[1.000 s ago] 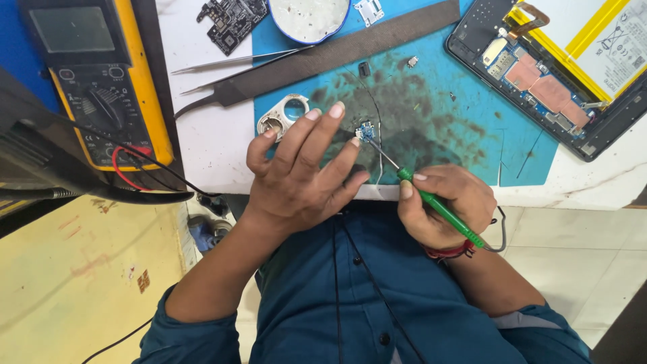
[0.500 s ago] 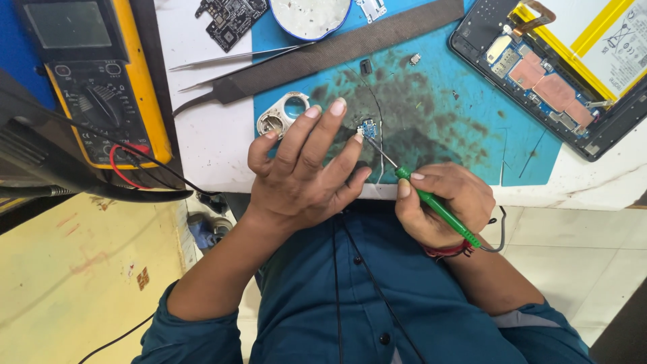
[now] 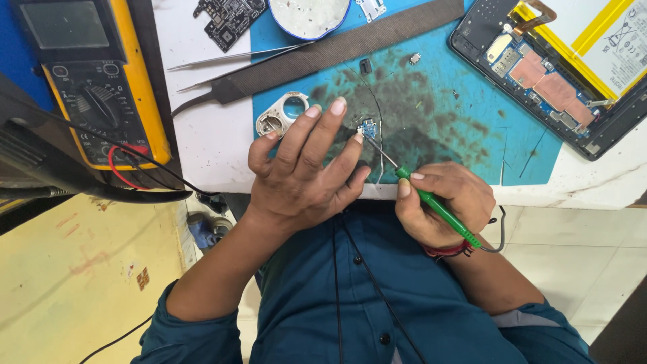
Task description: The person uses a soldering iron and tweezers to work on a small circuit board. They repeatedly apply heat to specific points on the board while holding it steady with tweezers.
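Head view, looking straight down at a person in a teal shirt working at the near edge of a white surface (image 3: 216,145). A stained blue work mat (image 3: 445,114) covers the middle of it, its near edge running close to the edge of the surface.

The left hand (image 3: 303,175) lies spread flat over the mat's near left corner, fingers fanned and gripping nothing; one fingertip presses beside a tiny blue circuit board (image 3: 368,128) that lies on the mat. The right hand (image 3: 441,205) sits at the very edge of the surface, curled around a green-handled screwdriver (image 3: 438,207) held like a pen. Its thin metal tip reaches up and left to the small board.

Just beyond the left fingertips lies a silver metal camera frame with round holes (image 3: 282,116). Farther back, a long dark strip (image 3: 337,50) runs diagonally, with tweezers (image 3: 229,59) beside it and a round tin (image 3: 309,15) at the top edge. An opened tablet (image 3: 539,74) with a yellow-edged battery fills the far right corner, well apart from the hands. A yellow multimeter (image 3: 101,87) stands to the left, its red and black leads trailing off the near edge.

Between the board and the tablet the mat lies open.
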